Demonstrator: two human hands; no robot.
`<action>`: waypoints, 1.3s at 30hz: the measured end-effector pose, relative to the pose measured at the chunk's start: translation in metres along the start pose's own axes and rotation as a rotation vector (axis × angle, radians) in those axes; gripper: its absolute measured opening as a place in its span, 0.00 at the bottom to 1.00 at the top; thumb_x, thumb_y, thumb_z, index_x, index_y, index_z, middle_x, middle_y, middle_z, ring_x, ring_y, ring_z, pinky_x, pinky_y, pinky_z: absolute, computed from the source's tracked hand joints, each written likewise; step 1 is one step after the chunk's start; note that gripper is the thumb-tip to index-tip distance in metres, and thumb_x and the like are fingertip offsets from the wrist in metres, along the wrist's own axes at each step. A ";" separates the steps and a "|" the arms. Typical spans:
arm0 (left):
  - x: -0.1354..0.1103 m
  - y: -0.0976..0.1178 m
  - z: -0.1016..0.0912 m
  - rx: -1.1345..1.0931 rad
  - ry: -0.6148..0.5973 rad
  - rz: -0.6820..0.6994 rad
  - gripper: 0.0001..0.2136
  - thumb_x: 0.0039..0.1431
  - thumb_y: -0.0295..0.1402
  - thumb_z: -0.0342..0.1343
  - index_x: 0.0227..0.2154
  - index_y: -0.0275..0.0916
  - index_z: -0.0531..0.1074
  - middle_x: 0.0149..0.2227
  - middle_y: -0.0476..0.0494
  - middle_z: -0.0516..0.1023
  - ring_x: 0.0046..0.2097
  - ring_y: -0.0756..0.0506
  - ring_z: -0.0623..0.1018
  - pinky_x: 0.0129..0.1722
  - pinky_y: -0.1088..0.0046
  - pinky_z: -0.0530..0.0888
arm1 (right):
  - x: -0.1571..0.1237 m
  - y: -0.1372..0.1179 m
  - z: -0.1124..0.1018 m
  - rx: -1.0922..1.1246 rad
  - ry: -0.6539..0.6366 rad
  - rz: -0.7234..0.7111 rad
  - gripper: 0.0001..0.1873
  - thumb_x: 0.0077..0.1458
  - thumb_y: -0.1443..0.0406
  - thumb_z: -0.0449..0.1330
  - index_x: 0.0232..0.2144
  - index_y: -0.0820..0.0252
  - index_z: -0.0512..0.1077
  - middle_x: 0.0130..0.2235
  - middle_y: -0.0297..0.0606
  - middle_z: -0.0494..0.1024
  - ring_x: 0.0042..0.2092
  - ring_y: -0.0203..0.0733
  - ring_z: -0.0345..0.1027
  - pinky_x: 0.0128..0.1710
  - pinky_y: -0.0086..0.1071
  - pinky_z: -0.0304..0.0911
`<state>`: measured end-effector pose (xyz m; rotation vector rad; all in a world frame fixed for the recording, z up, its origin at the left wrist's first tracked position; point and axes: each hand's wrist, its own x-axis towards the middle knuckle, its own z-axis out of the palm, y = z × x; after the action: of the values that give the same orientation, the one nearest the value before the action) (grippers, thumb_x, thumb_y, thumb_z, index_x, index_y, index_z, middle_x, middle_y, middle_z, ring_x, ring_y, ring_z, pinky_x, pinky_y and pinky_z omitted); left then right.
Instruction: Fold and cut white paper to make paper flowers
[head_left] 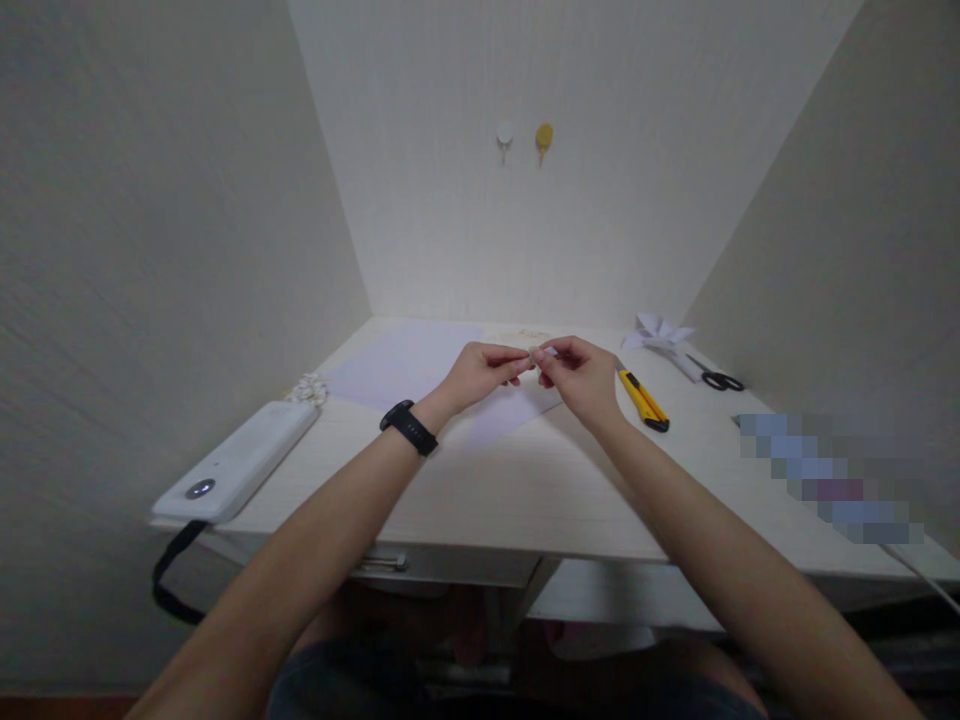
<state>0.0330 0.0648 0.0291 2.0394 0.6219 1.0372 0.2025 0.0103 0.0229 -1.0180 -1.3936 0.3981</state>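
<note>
Beige, and too small to identify, a little piece (534, 356) is held up over the worktop (480, 495), to the left of the yellow utility knife (643, 400). Both hands meet at it: the left grip (487, 368) pinches it between thumb and fingers, and the right grip (581, 372) pinches it from the other side, fingertips almost touching. A black wristwatch (409, 427) circles the left wrist.

Beneath and beyond the hands, left of the knife, lies pale white paper (405, 355); whether it is one sheet or more I cannot tell. The knife itself rests just beside the right hand, its grey tip pointing away from the person.

Beyond the knife and a little to its right stands folded white paper (658, 332) with pointed flaps. Black-handled scissors (721, 381) lie right of the knife. Nearer than the knife and farther right is a pixelated item (825, 478).

Well left of the knife sit a cream-coloured cluster (309, 388) and a white rectangular device (240, 460) with a black strap (171, 575). On the wall behind the knife, to its left, are a white hook (505, 136) and a yellow hook (544, 138).
</note>
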 end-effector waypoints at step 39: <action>0.001 -0.011 -0.003 0.344 0.040 0.067 0.11 0.61 0.37 0.57 0.38 0.41 0.82 0.32 0.45 0.83 0.34 0.48 0.78 0.33 0.75 0.70 | 0.004 0.018 0.001 0.094 -0.097 0.245 0.20 0.39 0.50 0.71 0.26 0.60 0.79 0.23 0.39 0.80 0.25 0.44 0.77 0.28 0.37 0.76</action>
<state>0.0299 0.0734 0.0217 2.3543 0.8025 1.0698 0.2083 0.0230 0.0113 -1.1069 -1.3266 0.6957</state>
